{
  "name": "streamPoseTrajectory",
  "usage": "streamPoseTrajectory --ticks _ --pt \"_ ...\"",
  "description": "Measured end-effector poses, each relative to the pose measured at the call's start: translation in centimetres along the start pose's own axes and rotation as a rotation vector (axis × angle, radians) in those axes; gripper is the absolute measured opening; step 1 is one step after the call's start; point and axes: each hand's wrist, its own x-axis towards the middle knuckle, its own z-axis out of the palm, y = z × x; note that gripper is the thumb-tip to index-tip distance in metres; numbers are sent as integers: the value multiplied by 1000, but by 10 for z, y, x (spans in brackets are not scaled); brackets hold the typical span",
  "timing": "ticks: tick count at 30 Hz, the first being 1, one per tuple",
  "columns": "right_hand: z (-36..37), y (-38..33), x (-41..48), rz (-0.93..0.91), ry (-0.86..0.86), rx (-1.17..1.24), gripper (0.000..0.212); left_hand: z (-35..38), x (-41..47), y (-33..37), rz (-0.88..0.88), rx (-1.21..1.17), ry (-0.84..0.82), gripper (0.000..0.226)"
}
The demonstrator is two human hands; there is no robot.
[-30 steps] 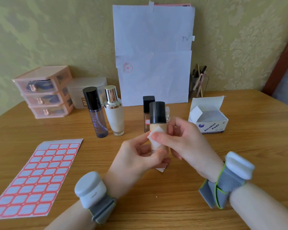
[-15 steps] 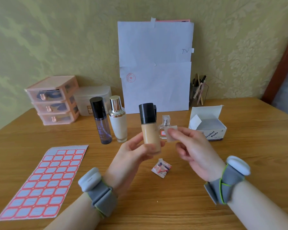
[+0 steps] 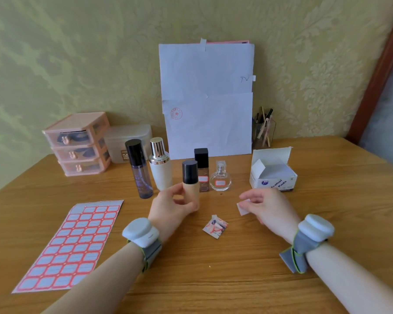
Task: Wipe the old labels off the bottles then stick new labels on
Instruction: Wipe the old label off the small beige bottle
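**Head view: beige bottle looks wiped, new label not yet on**

The left hand (image 3: pixel 173 209) grips the beige bottle (image 3: pixel 191 189) upright in front of the row, and no label shows on its face. The right hand (image 3: pixel 268 207) pinches a white wipe (image 3: pixel 243 208), held apart from it. Behind, the brown bottle (image 3: pixel 202 175) and round bottle (image 3: pixel 220 180) wear red-edged labels, so they are likely finished. The purple bottle (image 3: pixel 140 171) and white bottle (image 3: pixel 160 168) show none. The label sheet (image 3: pixel 70 245) lies to the left.
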Motion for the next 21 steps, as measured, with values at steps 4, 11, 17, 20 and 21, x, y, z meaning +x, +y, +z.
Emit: streamPoseTrajectory --ticks 4,11,17,20,21 --pt "-2 0 -6 3 -7 -112 14 3 6 -7 16 89 62 47" --pt "-2 -2 -12 35 -33 -285 31 7 24 -10 -11 170 113 34" --pt "-4 -3 -18 -45 6 -484 30 3 34 -6 -26 393 103 31" --pt "-3 -4 -17 -82 78 -535 23 1 36 -2 -51 548 117 28" --pt "-2 -5 -17 -94 98 -521 22 1 37 -1 -58 603 122 28"
